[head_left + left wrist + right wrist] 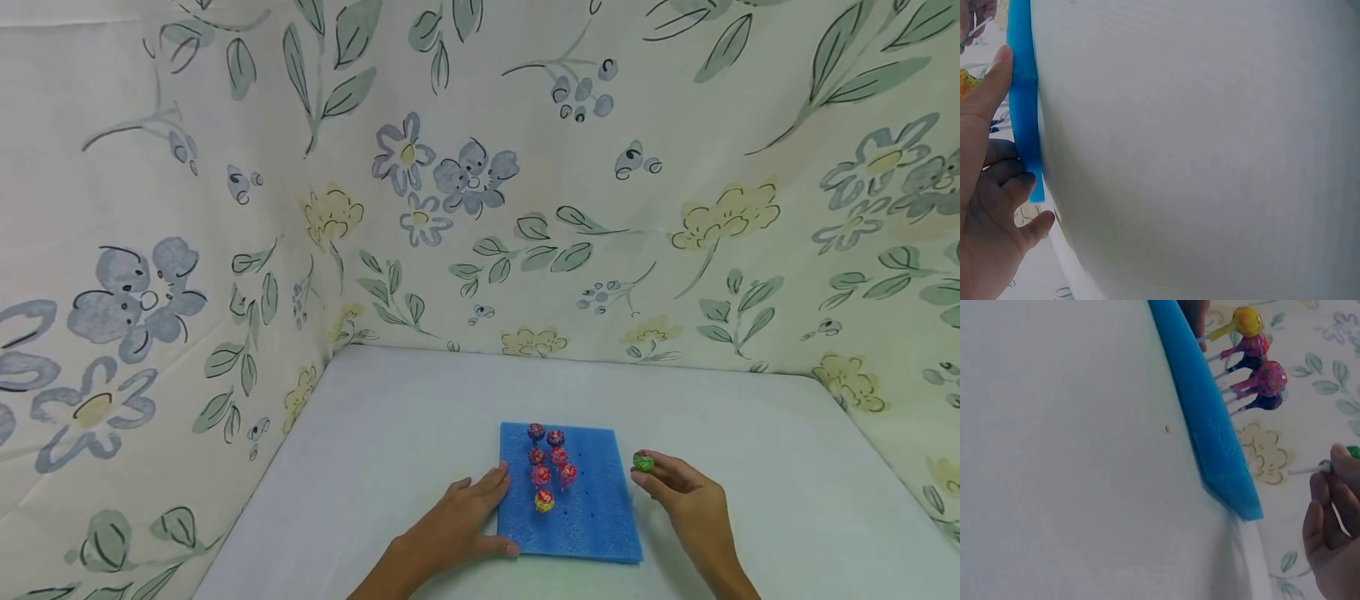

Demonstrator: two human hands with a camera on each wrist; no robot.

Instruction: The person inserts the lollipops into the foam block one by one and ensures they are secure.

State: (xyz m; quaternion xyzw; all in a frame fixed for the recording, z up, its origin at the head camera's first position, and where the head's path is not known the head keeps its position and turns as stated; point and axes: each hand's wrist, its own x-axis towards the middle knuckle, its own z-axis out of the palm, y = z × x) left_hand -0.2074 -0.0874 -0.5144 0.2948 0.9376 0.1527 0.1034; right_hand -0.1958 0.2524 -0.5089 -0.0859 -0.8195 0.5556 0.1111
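A blue foam block lies on the white table, with several wrapped lollipops stuck upright in it by their sticks. They stand in two columns on its left and middle part; a red-and-yellow lollipop is nearest the front. My left hand rests against the block's left side, fingers along the edge and thumb at the front corner. Just right of the block, my right hand pinches a green-and-red lollipop between thumb and fingers. In the right wrist view its white stick points towards the block, apart from it.
Small dark holes show in the right part of the block. White tabletop surrounds it. A floral cloth hangs behind the table and along its sides. A tiny yellowish speck lies near the block.
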